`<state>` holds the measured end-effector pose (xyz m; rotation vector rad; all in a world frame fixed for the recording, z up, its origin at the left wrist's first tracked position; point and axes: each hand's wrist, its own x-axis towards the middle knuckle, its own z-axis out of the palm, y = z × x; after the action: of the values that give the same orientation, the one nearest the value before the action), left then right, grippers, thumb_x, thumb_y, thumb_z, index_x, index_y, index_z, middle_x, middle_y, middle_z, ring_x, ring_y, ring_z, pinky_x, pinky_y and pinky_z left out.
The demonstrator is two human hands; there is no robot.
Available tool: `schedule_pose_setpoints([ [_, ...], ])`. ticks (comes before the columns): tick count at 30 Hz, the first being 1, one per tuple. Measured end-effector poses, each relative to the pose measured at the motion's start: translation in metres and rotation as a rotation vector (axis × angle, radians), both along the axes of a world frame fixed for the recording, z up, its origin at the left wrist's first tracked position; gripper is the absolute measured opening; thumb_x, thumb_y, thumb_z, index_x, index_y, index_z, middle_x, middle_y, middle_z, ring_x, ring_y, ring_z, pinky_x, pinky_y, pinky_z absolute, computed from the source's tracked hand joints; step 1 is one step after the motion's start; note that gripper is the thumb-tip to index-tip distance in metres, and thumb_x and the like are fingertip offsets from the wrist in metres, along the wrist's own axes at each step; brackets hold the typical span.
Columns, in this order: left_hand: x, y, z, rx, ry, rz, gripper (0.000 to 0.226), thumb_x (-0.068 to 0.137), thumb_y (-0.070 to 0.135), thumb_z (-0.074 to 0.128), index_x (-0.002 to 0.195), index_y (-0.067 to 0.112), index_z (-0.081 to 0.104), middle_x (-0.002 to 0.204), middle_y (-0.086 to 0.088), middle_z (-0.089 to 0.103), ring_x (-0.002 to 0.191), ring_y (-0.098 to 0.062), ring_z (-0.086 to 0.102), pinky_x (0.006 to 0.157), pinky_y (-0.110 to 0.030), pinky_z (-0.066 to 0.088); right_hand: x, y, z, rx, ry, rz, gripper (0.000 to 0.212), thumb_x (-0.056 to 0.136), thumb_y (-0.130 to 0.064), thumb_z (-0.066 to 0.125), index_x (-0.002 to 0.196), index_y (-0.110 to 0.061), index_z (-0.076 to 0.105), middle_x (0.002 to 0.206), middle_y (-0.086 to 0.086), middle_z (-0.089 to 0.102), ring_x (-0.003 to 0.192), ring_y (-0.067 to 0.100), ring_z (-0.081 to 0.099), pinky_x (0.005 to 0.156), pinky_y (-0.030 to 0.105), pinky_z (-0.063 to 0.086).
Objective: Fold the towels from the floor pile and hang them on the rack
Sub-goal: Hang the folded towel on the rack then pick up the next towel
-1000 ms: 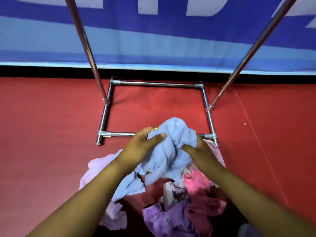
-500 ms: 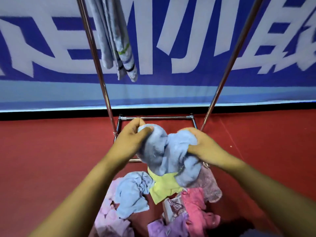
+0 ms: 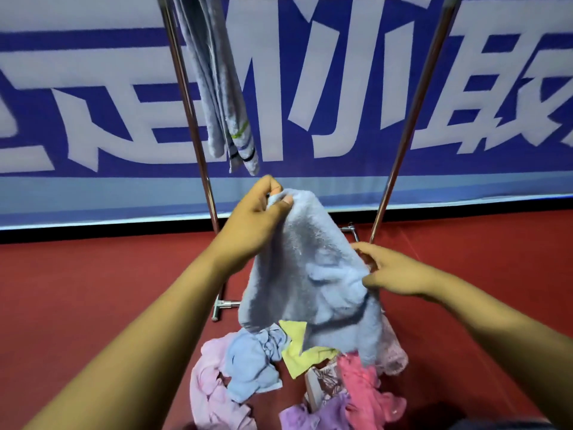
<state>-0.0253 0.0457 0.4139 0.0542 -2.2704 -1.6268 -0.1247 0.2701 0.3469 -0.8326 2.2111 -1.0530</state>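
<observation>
Hands hold a light blue towel (image 3: pixel 313 274) mid-frame above the floor pile (image 3: pixel 294 377): left hand (image 3: pixel 257 218) pinches its top corner, right hand (image 3: pixel 390 270) grips its right edge, before the rack (image 3: pixel 186 97).

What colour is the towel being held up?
Light blue towel, seen clearly in the head view.

The left hand (image 3: pixel 254 221) pinches the top corner of a light blue towel (image 3: pixel 313 274), which hangs above the floor pile (image 3: pixel 297 377). The right hand (image 3: pixel 390 271) grips the towel's right edge, lower down. Behind the towel stands the metal rack (image 3: pixel 412 119), a grey striped towel (image 3: pixel 217 88) hanging by its left pole, before a blue banner (image 3: pixel 341 88)
</observation>
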Motion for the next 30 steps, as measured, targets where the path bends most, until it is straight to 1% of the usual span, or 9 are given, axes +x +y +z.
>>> schedule_pose_setpoints([
  [4, 0.000, 0.014, 0.010, -0.063, -0.024, -0.163, 0.026, 0.099, 0.013, 0.051, 0.079, 0.018, 0.035, 0.068, 0.005, 0.032, 0.061, -0.006, 0.029, 0.054, -0.017, 0.028, 0.010, -0.036, 0.031, -0.338, -0.142, -0.004, 0.082, 0.067, -0.006, 0.071, 0.139, -0.028, 0.040, 0.131, -0.007, 0.056, 0.120, 0.004, 0.054, 0.098, 0.025, 0.045],
  [9, 0.000, 0.013, 0.011, -0.156, -0.003, -0.085, 0.025, 0.094, 0.011, 0.058, 0.079, 0.016, 0.039, 0.063, 0.006, 0.040, 0.057, -0.005, 0.031, 0.052, -0.015, 0.030, 0.015, -0.058, 0.055, -0.236, 0.084, -0.030, 0.016, 0.088, -0.018, 0.064, 0.100, -0.007, 0.063, 0.088, 0.012, 0.067, 0.079, 0.010, 0.056, 0.073, 0.033, 0.045],
  [11, 0.004, 0.006, 0.010, -0.252, 0.006, -0.007, 0.020, 0.089, 0.017, 0.067, 0.084, 0.016, 0.047, 0.066, 0.009, 0.050, 0.058, -0.001, 0.039, 0.055, -0.013, 0.033, 0.014, -0.059, 0.057, -0.225, 0.198, -0.060, 0.010, 0.092, -0.015, 0.057, 0.084, -0.011, 0.061, 0.073, 0.000, 0.057, 0.069, 0.006, 0.047, 0.066, 0.030, 0.037],
  [13, 0.009, -0.001, 0.009, -0.346, -0.012, 0.037, 0.021, 0.083, 0.018, 0.073, 0.095, 0.016, 0.056, 0.077, 0.012, 0.062, 0.065, 0.004, 0.050, 0.061, -0.010, 0.037, 0.015, -0.060, 0.062, -0.275, 0.225, -0.123, 0.017, 0.093, -0.009, 0.050, 0.091, -0.014, 0.066, 0.082, -0.004, 0.064, 0.073, 0.003, 0.053, 0.068, 0.021, 0.042],
  [17, 0.018, -0.010, -0.007, -0.710, -0.319, -0.078, 0.002, 0.085, 0.016, 0.066, 0.086, 0.015, 0.065, 0.075, 0.006, 0.062, 0.072, -0.012, 0.057, 0.067, -0.023, 0.043, 0.016, -0.054, 0.074, -0.326, 0.184, -0.173, 0.024, 0.094, -0.009, 0.046, 0.100, -0.014, 0.068, 0.099, -0.001, 0.069, 0.089, 0.008, 0.061, 0.077, 0.019, 0.045],
  [19, 0.023, -0.014, -0.019, -0.766, -0.492, -0.136, 0.016, 0.087, 0.016, 0.059, 0.071, 0.017, 0.062, 0.069, 0.005, 0.062, 0.067, -0.013, 0.055, 0.065, -0.027, 0.042, 0.013, -0.050, 0.078, -0.340, 0.147, -0.212, 0.023, 0.094, -0.010, 0.045, 0.101, -0.014, 0.067, 0.098, -0.002, 0.068, 0.087, 0.008, 0.060, 0.075, 0.020, 0.044],
  [21, 0.025, -0.022, -0.023, -0.670, -0.512, -0.088, 0.027, 0.092, 0.015, 0.055, 0.065, 0.019, 0.052, 0.066, 0.007, 0.056, 0.067, -0.012, 0.050, 0.062, -0.026, 0.037, 0.011, -0.043, 0.081, -0.363, 0.096, -0.258, 0.024, 0.096, -0.010, 0.044, 0.101, -0.010, 0.067, 0.096, 0.001, 0.067, 0.084, 0.009, 0.058, 0.073, 0.020, 0.044],
  [26, 0.021, -0.025, -0.003, 0.000, -0.270, 0.017, 0.027, 0.098, 0.021, 0.053, 0.072, 0.016, 0.048, 0.055, 0.012, 0.044, 0.054, -0.008, 0.037, 0.055, -0.024, 0.032, 0.004, -0.024, 0.071, -0.219, 0.185, -0.340, 0.019, 0.091, -0.009, 0.047, 0.092, -0.017, 0.064, 0.092, -0.004, 0.067, 0.084, 0.012, 0.059, 0.076, 0.027, 0.044],
  [30, 0.010, 0.003, 0.019, 0.101, -0.209, -0.008, 0.022, 0.097, 0.020, 0.055, 0.075, 0.019, 0.054, 0.059, 0.009, 0.048, 0.052, -0.007, 0.038, 0.049, -0.021, 0.030, 0.015, -0.032, 0.068, -0.220, 0.151, -0.322, 0.028, 0.085, 0.002, 0.041, 0.091, -0.012, 0.064, 0.086, 0.001, 0.064, 0.075, 0.011, 0.053, 0.064, 0.021, 0.040],
])
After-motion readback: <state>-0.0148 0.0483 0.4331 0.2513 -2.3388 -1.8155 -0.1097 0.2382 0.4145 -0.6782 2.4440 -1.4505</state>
